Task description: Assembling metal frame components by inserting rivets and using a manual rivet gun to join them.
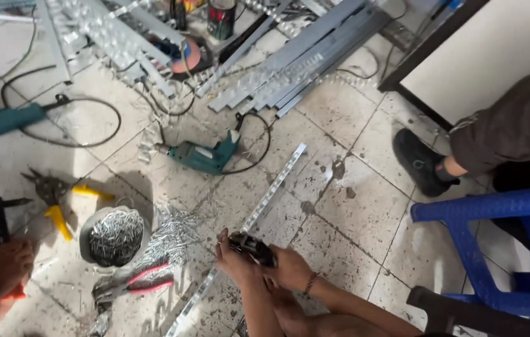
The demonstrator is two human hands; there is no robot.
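Stained floor tiles [365, 206] are serving as the work surface, littered with tools and metal stock. Both hands are working at one spot on a long perforated metal strip [274, 181] lying diagonally across the tiles: the left hand [234, 262] is curling closed around a dark hand tool [251, 248] pressed to the strip, and the right hand [291, 269] is gripping the same tool from the other side. How much of the strip is already worked cannot be told; the tool is sitting near its lower half, with the upper length lying beyond. A bowl of small metal fasteners [115, 236] is standing near, more spilling beside it. A teal power drill [202, 156], yellow-handled snips [56, 200], red-handled pliers [137, 284] and a stack of further strips [305, 56] are lying unused.
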